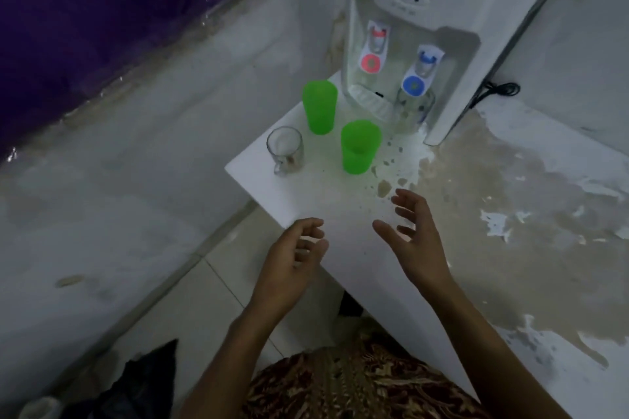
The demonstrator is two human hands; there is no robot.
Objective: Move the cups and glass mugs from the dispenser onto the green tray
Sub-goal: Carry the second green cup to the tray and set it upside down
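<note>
Two green plastic cups stand upright on the white table (272, 194): a taller one (320, 106) nearer the dispenser and a second (359, 146) in front of it. A clear glass mug (285, 150) stands left of them, handle toward me. Another glass mug (414, 109) sits inside the white water dispenser (452, 27), under the blue tap. My left hand (292, 262) and my right hand (415, 235) hover over the table's near part, both empty with fingers apart. No green tray is in view.
The dispenser has a red tap (372, 54) on the left and a blue tap (417, 78) on the right. Brown stains mark the tabletop right of my hands. A black cable (497, 90) lies beside the dispenser. A tiled floor and a dark bag (136, 384) are below left.
</note>
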